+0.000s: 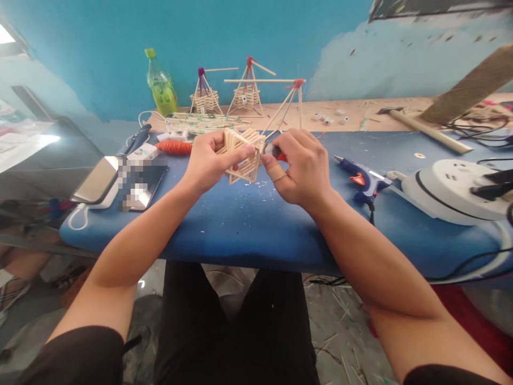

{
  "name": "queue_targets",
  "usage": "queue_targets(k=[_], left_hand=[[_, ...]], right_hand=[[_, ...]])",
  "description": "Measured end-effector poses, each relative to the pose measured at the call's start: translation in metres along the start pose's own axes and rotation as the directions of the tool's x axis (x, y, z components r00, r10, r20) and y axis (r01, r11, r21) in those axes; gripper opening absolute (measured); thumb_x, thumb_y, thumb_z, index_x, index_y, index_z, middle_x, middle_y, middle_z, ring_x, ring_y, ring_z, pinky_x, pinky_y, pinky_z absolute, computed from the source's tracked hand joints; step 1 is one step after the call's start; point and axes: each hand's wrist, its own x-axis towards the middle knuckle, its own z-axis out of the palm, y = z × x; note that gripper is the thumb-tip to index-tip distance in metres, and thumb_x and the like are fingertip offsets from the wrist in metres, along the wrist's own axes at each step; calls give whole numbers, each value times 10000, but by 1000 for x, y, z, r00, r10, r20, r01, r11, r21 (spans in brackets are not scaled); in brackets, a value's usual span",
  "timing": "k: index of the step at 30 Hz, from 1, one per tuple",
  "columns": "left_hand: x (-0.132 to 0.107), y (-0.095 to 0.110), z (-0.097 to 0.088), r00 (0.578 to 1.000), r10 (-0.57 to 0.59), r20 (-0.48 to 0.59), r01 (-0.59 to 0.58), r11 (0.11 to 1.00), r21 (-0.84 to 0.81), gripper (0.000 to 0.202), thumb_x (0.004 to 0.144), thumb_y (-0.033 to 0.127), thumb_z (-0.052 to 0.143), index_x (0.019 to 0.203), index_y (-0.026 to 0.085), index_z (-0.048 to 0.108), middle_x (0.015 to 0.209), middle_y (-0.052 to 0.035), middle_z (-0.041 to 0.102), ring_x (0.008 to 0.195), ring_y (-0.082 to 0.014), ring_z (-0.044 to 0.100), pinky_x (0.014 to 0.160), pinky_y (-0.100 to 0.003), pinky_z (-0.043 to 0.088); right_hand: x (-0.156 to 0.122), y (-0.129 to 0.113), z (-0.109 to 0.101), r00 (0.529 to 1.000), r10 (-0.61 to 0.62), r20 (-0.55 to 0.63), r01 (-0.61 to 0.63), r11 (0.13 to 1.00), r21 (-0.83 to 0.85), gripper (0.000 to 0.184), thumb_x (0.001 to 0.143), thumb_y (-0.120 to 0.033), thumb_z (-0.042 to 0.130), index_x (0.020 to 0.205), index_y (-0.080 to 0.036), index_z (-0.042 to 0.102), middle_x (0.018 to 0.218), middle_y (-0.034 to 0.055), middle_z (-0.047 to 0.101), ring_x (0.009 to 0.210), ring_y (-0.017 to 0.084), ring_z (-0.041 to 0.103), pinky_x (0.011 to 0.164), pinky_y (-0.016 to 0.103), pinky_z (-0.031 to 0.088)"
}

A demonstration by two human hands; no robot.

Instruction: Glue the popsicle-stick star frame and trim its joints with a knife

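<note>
Over the blue table mat, my left hand [212, 160] is closed on a small lattice of stacked wooden sticks [243, 155], gripping its left side with the thumb across the front. At the lattice's right edge, my right hand [300, 163] is closed around a small tool [271, 150] with a metal part and a bit of orange-red showing. Fingers hide most of that tool, so its kind is unclear. The metal part touches or nearly touches the sticks. A tan bandage [276, 172] wraps one right finger. White crumbs lie on the mat below.
Stick frames with purple [201, 71] and red tops [250, 61] stand at the back, beside a green bottle [160, 85]. Orange cord [174, 147] and phones [98, 179] lie left. A glue gun [363, 180] and white power strip [452, 190] with cables are right.
</note>
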Motion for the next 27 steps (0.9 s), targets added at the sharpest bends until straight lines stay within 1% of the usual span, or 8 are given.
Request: queue_targets(k=[3,6,9,13,19,23,27], left_hand=[[0,1,0,1000,-2,7,2,1000,2,445,765,504,1020,801,187,709,682,19,680,608,-109,610,596,-254,537],[0,1,0,1000,-9,9,9,1000,-8,472,751,523,1025,750,197,684,635,26,648,569,-107,590,560,-252,510],[1,0,0,999,-47,22,47,999,-5,450,754,518,1005,717,204,686,598,24,628,547,-113,570,534,-258,478],[4,-1,-3,990,-115,83,116,993,-8,424,749,511,982,684,204,696,555,21,591,511,-113,535,507,-273,414],[9,-4,-12,972,-177,157,178,984,13,515,729,544,1010,614,212,633,543,27,537,480,-99,484,483,-273,352],[10,-2,-17,959,-206,192,207,978,14,553,705,536,1020,580,217,586,543,27,517,484,-108,503,480,-277,375],[10,2,-20,956,-210,206,209,978,25,503,706,493,1006,575,214,609,548,28,515,484,-104,481,483,-281,393]], right_hand=[[-1,0,2,1000,-8,-13,7,1000,-18,329,1077,-533,503,880,-274,551,866,80,611,840,270,514,828,462,416],[-2,0,3,999,-29,-35,27,999,-41,351,1087,-547,500,886,-272,588,860,79,615,832,270,514,824,459,419],[-3,0,2,999,-35,-32,32,997,-69,376,1094,-559,492,895,-272,631,845,76,619,825,270,519,816,453,424],[-4,1,-1,998,-53,-14,52,996,-71,388,1085,-569,503,932,-267,693,839,80,638,822,273,549,802,456,423],[-4,1,-3,998,-38,42,40,998,-47,343,1042,-538,581,1026,-265,789,861,94,712,851,293,622,805,468,437],[-4,-1,-4,998,-18,57,21,998,-59,338,1023,-524,605,1017,-257,813,864,98,736,851,295,645,804,465,440],[-3,-2,-6,999,-7,47,10,998,-70,342,1021,-528,613,1016,-260,826,852,92,735,841,287,651,797,453,442]])
